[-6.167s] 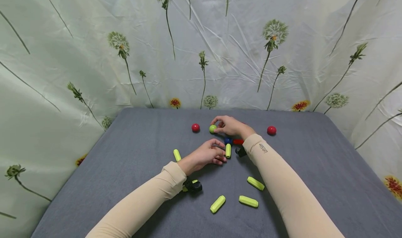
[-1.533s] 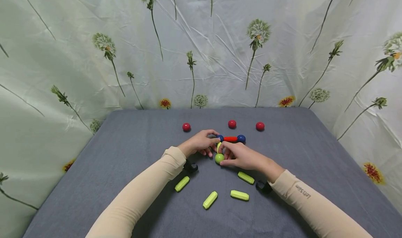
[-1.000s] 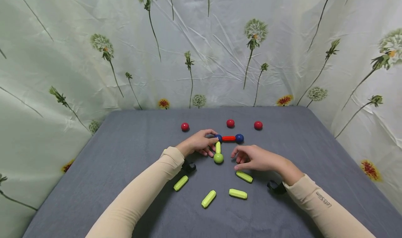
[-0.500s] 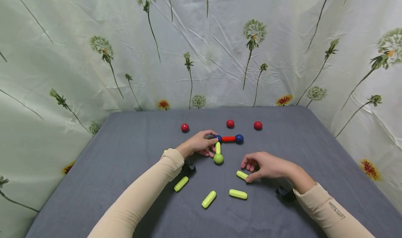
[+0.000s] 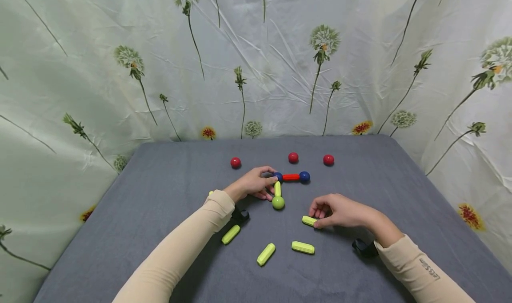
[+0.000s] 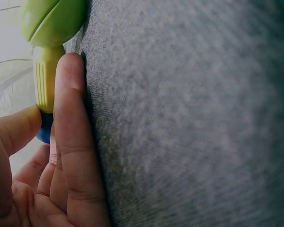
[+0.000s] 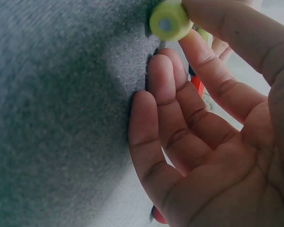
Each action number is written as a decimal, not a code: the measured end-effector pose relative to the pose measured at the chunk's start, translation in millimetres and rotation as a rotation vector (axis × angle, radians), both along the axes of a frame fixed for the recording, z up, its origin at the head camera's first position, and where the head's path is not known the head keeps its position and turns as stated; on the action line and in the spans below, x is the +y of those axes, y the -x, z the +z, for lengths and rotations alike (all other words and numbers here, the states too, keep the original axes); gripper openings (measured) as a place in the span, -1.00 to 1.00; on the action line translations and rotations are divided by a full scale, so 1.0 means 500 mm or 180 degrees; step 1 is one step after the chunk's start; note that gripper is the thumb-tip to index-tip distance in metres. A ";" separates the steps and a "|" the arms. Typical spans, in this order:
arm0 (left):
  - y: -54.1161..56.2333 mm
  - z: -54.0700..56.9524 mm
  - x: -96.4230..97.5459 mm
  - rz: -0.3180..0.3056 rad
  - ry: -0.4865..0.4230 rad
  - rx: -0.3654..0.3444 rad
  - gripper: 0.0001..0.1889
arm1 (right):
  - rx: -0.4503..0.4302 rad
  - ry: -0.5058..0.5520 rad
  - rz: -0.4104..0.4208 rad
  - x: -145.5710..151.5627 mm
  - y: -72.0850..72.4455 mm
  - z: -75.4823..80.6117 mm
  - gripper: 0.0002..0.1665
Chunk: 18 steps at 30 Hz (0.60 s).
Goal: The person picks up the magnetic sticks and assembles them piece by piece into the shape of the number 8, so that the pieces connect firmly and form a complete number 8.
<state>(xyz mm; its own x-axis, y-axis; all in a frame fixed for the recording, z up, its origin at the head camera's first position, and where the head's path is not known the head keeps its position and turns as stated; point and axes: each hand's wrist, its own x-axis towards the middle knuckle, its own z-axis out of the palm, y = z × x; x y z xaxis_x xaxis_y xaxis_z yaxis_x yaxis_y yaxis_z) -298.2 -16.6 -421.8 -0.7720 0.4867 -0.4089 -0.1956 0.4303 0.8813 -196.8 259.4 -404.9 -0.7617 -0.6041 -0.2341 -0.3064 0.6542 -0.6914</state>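
Note:
My left hand (image 5: 256,181) pinches a blue ball (image 5: 278,176) at the corner of a joined figure. From that ball a red rod (image 5: 291,177) runs right to a second blue ball (image 5: 304,177). A yellow-green rod (image 5: 278,189) runs from the corner towards me and ends in a light green ball (image 5: 278,202). In the left wrist view, the thumb presses where the rod meets the blue ball (image 6: 44,130). My right hand (image 5: 340,211) pinches another yellow-green rod (image 5: 308,221) between thumb and index finger; a silvery disc (image 7: 165,24), like a magnet, shows in its end.
Three red balls (image 5: 293,157) lie near the back of the grey cloth-covered table (image 5: 180,161). Loose yellow-green rods lie nearer me: one in front (image 5: 302,247), one at centre (image 5: 266,254), one by the left wrist (image 5: 230,234). A flowered curtain (image 5: 256,63) hangs behind.
My right hand brought the light green ball to the near end of the rod, let go, moved right and towards me, and took hold of a loose rod. My left hand now pinches the corner ball.

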 end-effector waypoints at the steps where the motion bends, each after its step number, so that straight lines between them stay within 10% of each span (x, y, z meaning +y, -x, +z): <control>1: 0.000 0.000 0.000 0.0002 0.0004 0.0008 -0.70 | 0.0007 0.0005 0.0003 0.001 0.000 0.000 -0.77; 18: 0.001 -0.002 0.003 0.0026 0.0008 0.0012 -0.69 | -0.0121 0.0176 -0.0032 0.013 0.012 -0.014 -0.83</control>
